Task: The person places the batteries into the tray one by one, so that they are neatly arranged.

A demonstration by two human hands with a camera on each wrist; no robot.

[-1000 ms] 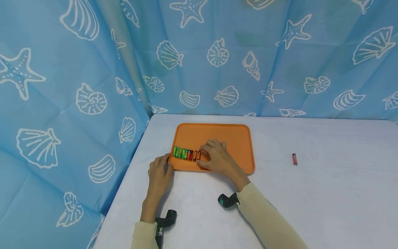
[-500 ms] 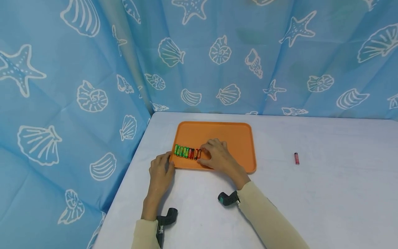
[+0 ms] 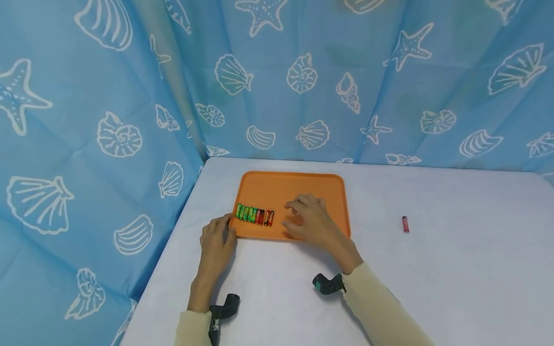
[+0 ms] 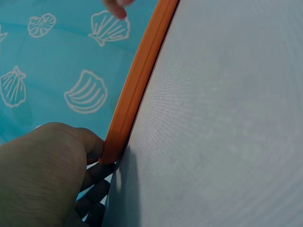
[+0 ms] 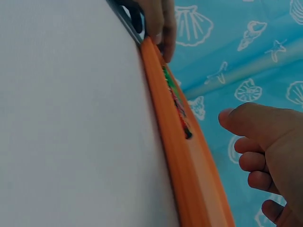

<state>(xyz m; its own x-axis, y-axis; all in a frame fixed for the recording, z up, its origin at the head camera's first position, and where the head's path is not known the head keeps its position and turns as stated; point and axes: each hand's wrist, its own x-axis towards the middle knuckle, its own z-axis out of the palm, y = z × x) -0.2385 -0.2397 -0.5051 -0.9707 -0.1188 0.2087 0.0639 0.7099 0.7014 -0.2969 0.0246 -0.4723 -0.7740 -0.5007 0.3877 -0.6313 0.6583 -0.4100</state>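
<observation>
An orange tray [image 3: 316, 187] lies on the white table, with a row of several batteries along its left front part. From left to right come green batteries [image 3: 245, 213], dark red ones [image 3: 259, 216] and orange-and-black ones [image 3: 269, 218], side by side. My left hand [image 3: 215, 245] grips the tray's front left corner between thumb and fingers; the left wrist view shows the thumb [image 4: 90, 142] against the rim. Over the tray, just right of the row, hovers my right hand [image 3: 313, 223]. Its fingers are loosely bent and apart, holding nothing, as the right wrist view also shows.
A single red battery [image 3: 405, 224] lies on the table [image 3: 454, 259] well to the right of the tray. Blue curtains [image 3: 277, 96] with white shell prints hang behind the table and on its left. Small black cameras [image 3: 326, 284] sit at both wrists.
My right hand has let go of the last orange-and-black battery and drawn back to the right. That battery stays at the row's end. The left hand keeps its place at the tray corner.
</observation>
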